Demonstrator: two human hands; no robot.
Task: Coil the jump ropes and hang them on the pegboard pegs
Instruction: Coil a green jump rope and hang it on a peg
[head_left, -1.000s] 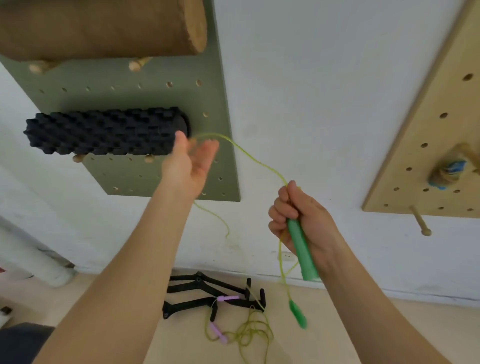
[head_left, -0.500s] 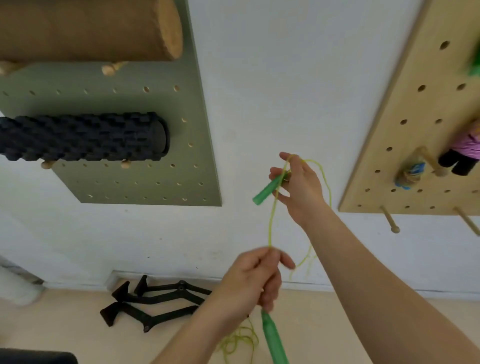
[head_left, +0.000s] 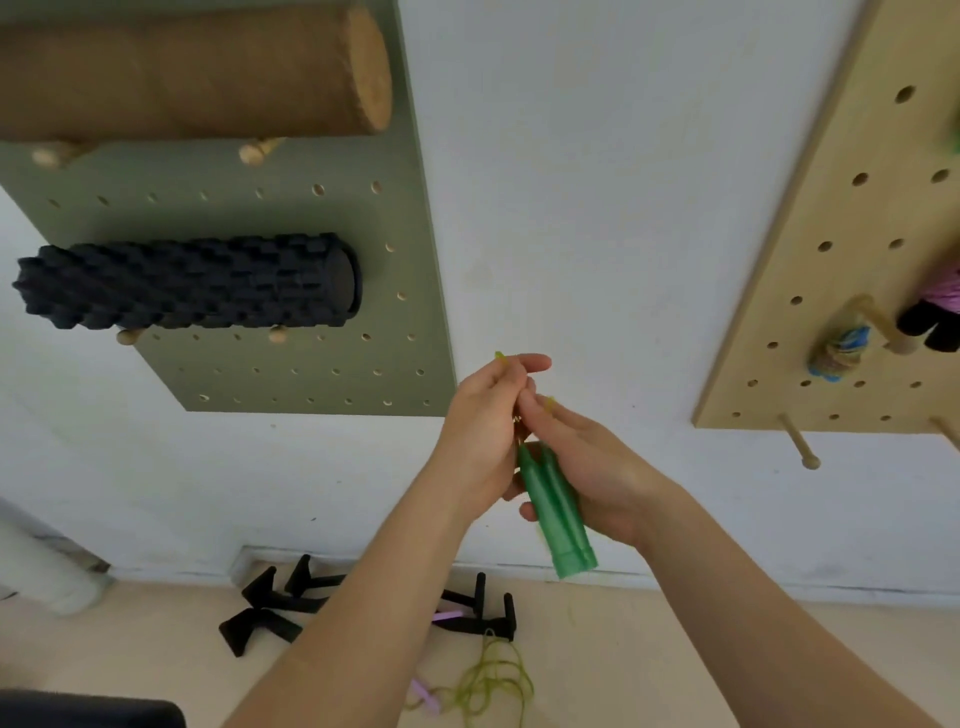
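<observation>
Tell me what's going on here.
A person is gathering up a jump rope. The right hand holds both green handles side by side, while the left hand pinches the yellow-green cord just above them. It is not hung yet; a bare peg sticks out of the wooden pegboard to the right. A second rope with purple handles lies tangled on the floor.

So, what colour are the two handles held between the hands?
Green, both handles; the head view, the only one here, shows it clearly.

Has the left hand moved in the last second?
Yes. The left hand dropped rightward from the black foam roller to the lower right corner of the green pegboard, meeting the right hand.
</observation>
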